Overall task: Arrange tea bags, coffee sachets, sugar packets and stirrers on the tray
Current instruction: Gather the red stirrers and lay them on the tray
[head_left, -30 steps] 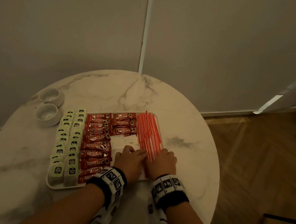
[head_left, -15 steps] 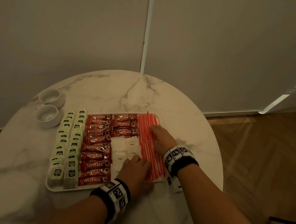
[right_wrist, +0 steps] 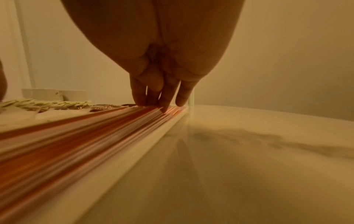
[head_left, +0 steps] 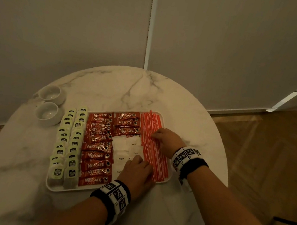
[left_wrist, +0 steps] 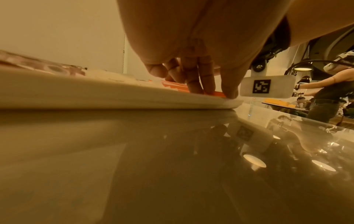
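Both hands are down on the tray (head_left: 57, 189), w/ fingers fairly straight and nothing gripped. My left hand (head_left: 137, 172) sits at the near edge, fingertips on the near ends of the stirrers (head_left: 154, 148); the left wrist view shows those fingers (left_wrist: 207, 78) extended, tips touching the orange sticks (left_wrist: 216, 94) at the tray's rim (left_wrist: 114, 97). My right hand (head_left: 168, 141) comes in from the right side, fingers laid flat across the stirrers abt halfway up the bundle; in the right wrist view the fingers (right_wrist: 168, 94) are straight and pressing on the stirrers (right_wrist: 95, 128) just inside the tray's right rim (right_wrist: 134, 151).

Tray sits mid-worktop (head_left: 191, 119), white, rectangular. Contents, left to right: tea bags (head_left: 69, 144) in two columns (green-yellow tags), coffee sachets (head_left: 97, 149) in a red column running near to far, plus a short second stack at the far end, then sugar packets (head_left: 127, 152) in white, near of that short stack and partly under my left hand, then the stirrers along the right edge, running near to far, slightly fanned at the far end.

Two small white cups (head_left: 47, 113) stand on the worktop just left of the tray's far corner, one behind the other. Worktop is round, marble-look. Wood floor (head_left: 272, 161) to the right, pale wall panels (head_left: 61, 20) behind.
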Demonstrator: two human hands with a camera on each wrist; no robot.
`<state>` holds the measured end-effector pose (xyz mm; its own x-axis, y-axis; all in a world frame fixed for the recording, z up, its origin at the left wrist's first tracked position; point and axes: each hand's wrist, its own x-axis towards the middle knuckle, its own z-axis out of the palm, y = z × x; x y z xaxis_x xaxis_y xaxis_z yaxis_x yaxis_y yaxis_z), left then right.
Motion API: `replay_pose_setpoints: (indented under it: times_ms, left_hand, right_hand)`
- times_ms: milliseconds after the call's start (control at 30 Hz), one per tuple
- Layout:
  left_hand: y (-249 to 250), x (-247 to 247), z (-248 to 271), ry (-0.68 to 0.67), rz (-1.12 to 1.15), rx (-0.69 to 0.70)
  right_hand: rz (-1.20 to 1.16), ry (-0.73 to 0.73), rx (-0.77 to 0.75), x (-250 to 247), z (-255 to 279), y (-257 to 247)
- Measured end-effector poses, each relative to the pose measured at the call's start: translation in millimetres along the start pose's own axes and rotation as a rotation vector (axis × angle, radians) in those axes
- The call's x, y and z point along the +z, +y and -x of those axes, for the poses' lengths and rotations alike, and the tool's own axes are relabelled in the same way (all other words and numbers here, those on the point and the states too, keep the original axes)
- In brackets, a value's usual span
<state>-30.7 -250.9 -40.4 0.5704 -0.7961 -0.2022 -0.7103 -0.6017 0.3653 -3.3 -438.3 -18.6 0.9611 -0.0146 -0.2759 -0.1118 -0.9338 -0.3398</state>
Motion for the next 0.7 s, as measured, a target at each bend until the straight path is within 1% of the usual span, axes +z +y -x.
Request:
replay_pose_setpoints:
  times_ms: [100, 167, 300, 433, 567, 700]
  left_hand:
    - [-2.5, 2.3, -1.4, 0.018, -0.009, 0.007]
    - [-2.8, 3.8, -1.6, 0.031, -0.012, -0.001]
    - [-0.8, 5.7, -1.6, 0.038, -0.045, -0.006]
    - [0.4, 8.2, -2.5, 0.050, -0.043, -0.026]
    - [-0.6, 10.3, -3.9, 0.057, -0.006, -0.056]
    - [1.3, 4.8, -0.9, 0.088, -0.016, -0.048]
  right_hand:
    - [-0.052, 0.048, -0.004, -1.7, -2.9, -1.7]
    - [-0.028, 0.060, -0.021, -2.0, -7.8, -6.0]
    - [0.110, -0.007, -0.061, -1.5, -13.4, -13.8]
    - [0.138, -0.031, -0.044, 1.5, -12.4, -8.8]
    - [0.039, -0.039, 0.055, 0.1, -3.8, -6.7]
    - [-0.094, 0.055, 0.038, -4.7, 5.8, -8.8]
